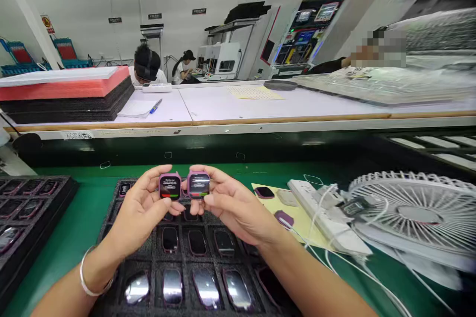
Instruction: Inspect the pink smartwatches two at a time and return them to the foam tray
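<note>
My left hand (147, 203) grips a purple smartwatch (170, 186) by its edges, thumb at the lower side. In my right hand (226, 198) is a second purple smartwatch (198, 184), held close beside the first. Both screens are lit, with white text and a red and green strip along the bottom; the words are too small to read surely. Below the hands lies a black foam tray (152, 262) whose compartments hold several dark-screened watches, such as one watch (197, 242) near the middle. My forearms hide parts of the tray.
Another watch tray (70, 193) lies at left. To the right are a yellow sheet (267, 201) with watch parts, a white power strip (327, 218) with cables, and a white fan (416, 213). Beyond a raised shelf (211, 109), people sit working; a person's arm (334, 65) reaches over plastic-wrapped material.
</note>
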A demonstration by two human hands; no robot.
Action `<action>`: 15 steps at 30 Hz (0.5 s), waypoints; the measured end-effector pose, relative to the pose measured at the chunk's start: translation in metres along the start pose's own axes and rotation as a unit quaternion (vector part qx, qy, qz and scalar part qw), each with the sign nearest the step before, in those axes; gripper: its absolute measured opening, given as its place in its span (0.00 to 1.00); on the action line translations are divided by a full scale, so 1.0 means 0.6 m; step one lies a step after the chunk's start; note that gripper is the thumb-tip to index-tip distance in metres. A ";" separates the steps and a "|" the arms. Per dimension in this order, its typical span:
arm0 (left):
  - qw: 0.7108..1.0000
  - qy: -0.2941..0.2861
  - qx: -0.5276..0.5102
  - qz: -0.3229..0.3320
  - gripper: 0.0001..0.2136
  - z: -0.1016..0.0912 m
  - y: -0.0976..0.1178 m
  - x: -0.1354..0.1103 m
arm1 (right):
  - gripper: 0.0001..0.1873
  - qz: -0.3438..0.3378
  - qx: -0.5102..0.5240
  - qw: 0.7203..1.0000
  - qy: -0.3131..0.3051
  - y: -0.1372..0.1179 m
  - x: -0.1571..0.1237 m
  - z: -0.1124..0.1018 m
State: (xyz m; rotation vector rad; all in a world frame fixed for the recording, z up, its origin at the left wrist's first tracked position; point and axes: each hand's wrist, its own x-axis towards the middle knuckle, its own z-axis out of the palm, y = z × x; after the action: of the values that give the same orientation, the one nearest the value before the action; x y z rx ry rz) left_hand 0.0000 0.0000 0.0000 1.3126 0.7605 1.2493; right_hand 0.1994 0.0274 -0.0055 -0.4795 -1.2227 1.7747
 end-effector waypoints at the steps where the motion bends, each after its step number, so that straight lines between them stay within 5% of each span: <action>1: 1.000 0.001 -0.002 0.000 0.20 0.001 0.001 -0.001 | 0.23 0.002 0.000 1.000 0.001 0.000 0.000 0.000; 15: 1.000 0.011 0.009 0.008 0.20 -0.002 -0.001 0.001 | 0.23 -0.005 -0.014 1.000 0.004 -0.003 0.001 0.005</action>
State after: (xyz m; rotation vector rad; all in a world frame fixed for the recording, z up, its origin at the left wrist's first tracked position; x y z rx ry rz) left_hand -0.0008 0.0010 -0.0009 1.3239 0.7790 1.2750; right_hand 0.1975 0.0264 -0.0025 -0.4943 -1.2449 1.7473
